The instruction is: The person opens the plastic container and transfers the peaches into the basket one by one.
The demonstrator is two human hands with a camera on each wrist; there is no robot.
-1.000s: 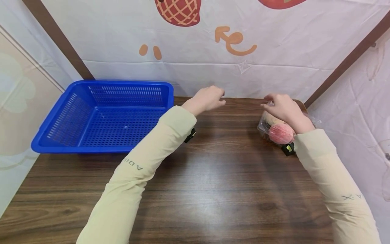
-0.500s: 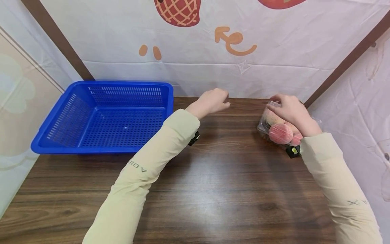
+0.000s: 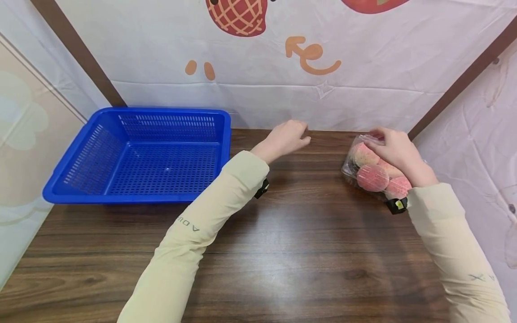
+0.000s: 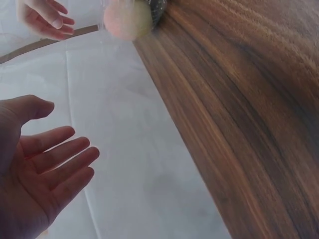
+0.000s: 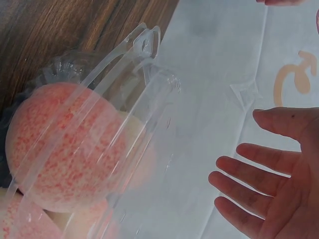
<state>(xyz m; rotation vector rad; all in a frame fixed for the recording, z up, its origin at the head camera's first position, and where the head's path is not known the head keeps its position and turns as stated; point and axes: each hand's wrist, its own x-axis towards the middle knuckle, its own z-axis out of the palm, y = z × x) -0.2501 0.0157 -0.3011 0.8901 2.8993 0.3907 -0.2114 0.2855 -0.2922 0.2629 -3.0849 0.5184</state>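
Observation:
A clear plastic box of peaches [image 3: 373,178] stands at the right rear of the wooden table. My right hand [image 3: 397,150] is over its rear side in the head view. The right wrist view shows that hand [image 5: 276,184] with fingers spread, apart from the transparent lid [image 5: 154,87]; a red-speckled peach [image 5: 70,147] shows through the plastic. In the head view my left hand [image 3: 286,137] hovers over the table between basket and box. Its palm [image 4: 35,174] holds nothing in the left wrist view, fingers loosely extended.
A blue plastic basket [image 3: 115,198] with slotted walls stands at the left rear, beside my left forearm. A white printed cloth [image 3: 258,96] hangs behind the wooden table [image 3: 282,251]. More cloth [image 3: 484,148] hangs close to the box on the right.
My right hand has shifted right and slightly toward me over the box, exposing more peaches. The left hand has drifted a little right and toward me. Box and basket stay in place.

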